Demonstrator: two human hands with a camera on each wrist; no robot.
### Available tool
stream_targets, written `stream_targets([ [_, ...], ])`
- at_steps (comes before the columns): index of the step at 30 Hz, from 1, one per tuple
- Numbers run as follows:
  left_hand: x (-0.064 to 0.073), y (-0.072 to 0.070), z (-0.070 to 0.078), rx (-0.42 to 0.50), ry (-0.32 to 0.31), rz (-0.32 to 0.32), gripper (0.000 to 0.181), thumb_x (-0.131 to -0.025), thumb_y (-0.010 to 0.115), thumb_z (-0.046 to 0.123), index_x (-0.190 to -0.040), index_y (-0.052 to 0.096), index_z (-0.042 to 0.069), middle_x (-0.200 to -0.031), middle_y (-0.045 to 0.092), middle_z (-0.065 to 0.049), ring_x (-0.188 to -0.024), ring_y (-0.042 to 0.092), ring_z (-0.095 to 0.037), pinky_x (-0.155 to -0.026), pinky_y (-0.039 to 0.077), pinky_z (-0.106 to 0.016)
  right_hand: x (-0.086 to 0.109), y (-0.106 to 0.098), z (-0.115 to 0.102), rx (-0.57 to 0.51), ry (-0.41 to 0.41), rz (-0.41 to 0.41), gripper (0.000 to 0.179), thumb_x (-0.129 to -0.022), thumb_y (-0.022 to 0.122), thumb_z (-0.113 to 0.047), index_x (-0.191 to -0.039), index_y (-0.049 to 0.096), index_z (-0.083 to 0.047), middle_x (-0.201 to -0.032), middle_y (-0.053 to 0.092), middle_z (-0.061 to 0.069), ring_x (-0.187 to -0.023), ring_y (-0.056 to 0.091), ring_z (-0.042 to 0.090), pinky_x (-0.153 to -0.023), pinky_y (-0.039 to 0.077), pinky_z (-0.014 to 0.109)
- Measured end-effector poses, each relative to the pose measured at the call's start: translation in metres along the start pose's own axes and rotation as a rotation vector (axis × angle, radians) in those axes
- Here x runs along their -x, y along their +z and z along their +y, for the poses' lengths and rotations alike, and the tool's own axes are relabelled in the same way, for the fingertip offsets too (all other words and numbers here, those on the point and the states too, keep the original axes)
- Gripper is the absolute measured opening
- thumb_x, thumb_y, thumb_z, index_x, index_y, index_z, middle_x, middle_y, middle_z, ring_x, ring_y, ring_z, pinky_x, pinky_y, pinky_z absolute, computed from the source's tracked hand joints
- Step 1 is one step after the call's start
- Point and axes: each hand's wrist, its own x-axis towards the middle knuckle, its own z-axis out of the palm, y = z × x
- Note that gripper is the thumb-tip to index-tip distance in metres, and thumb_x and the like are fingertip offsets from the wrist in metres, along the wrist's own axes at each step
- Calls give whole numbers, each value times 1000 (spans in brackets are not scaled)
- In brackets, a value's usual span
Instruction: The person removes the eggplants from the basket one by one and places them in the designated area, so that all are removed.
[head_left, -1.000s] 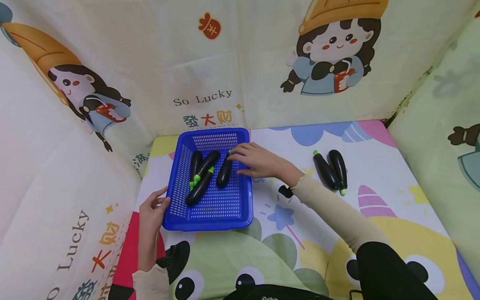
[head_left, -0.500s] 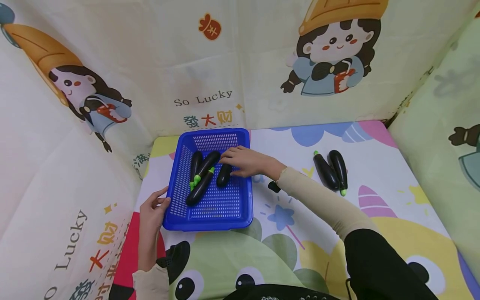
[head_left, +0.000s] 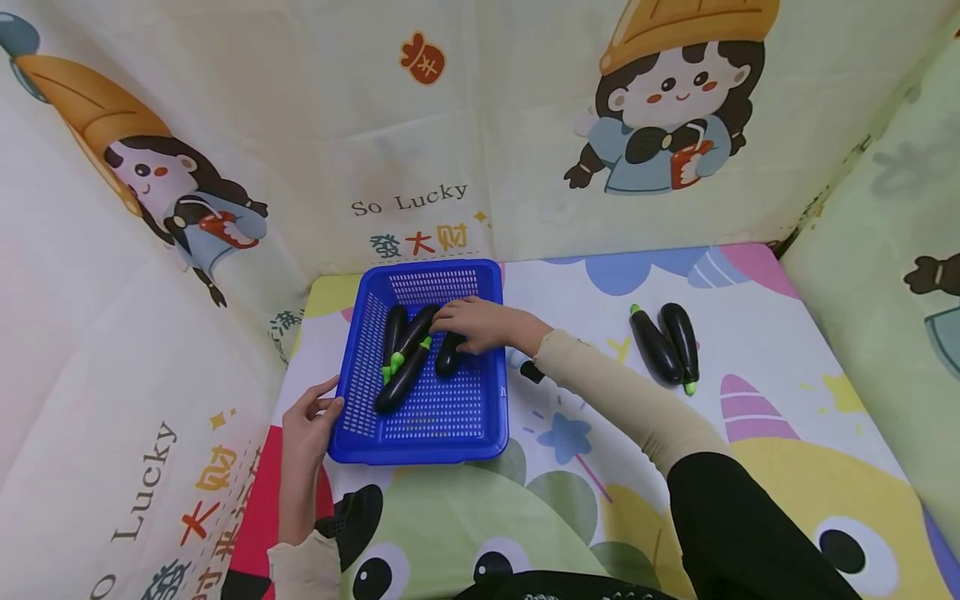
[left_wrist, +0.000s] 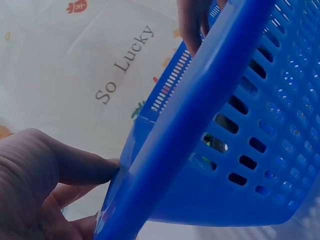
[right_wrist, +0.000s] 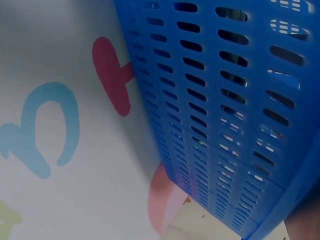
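A blue plastic basket [head_left: 420, 446] stands on the table, holding several dark eggplants with green stem ends. Three eggplants [head_left: 405, 375] lie bunched on the left inside it. Another eggplant [head_left: 447, 360] lies right of them, its upper part covered by my right hand [head_left: 480, 323]. That hand reaches over the right rim, thumb beside this eggplant and fingertips bent down close to the bunch; whether they grip is hidden. My left hand [head_left: 303, 421] pinches the basket's left rim, its thumb [left_wrist: 95, 167] against the edge in the left wrist view.
Two more eggplants [head_left: 666, 346] lie side by side on the patterned tablecloth [head_left: 570, 283], right of the basket. A small black object [head_left: 531, 372] shows below my right wrist. Printed cloth walls [head_left: 300, 125] close in the back and both sides.
My right hand has moved left and deeper into the basket, over the single eggplant, covering more of it. The left hand stays at the rim. The eggplants have not visibly moved.
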Motion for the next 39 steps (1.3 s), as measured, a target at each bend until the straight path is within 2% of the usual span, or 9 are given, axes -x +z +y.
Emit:
stream_targets([
  [10,0,-1,-1,17,-6,-8,41,-105,62,15,-145,63,16,-108,71,-16,-73,61,-10,-69,54,-16,-10,1,-4,0,29,-59,52,-101,70,-23,-150,56,-24,-158,53,1,-155,38,26,-127,27,57],
  [19,1,-4,0,15,-20,-22,42,-105,61,16,-147,62,17,-114,69,-20,-75,61,-11,-70,53,-16,-17,3,-5,-3,22,-76,42,-101,69,-20,-143,64,-23,-152,59,0,-151,44,25,-126,28,59],
  [25,1,-3,0,11,-17,-20,42,-106,61,17,-148,61,18,-118,67,-23,-78,61,-13,-71,52,-16,-16,4,-6,29,35,-127,40,-99,68,-16,-137,69,-27,-142,67,-2,-141,53,22,-125,33,54],
  [32,0,-2,-1,20,-23,-21,42,-105,61,16,-147,62,17,-114,69,-21,-75,60,-12,-69,52,-17,-16,5,-4,-2,39,-156,41,-99,68,-14,-138,68,-27,-138,70,-3,-124,62,20,-119,41,50],
  [39,0,-1,0,24,-29,-15,42,-105,62,16,-147,62,18,-114,68,-20,-75,58,-14,-67,50,-19,-15,6,-4,-5,20,-147,37,-102,66,-16,-137,69,-26,-138,70,-2,-129,63,22,-117,44,50],
])
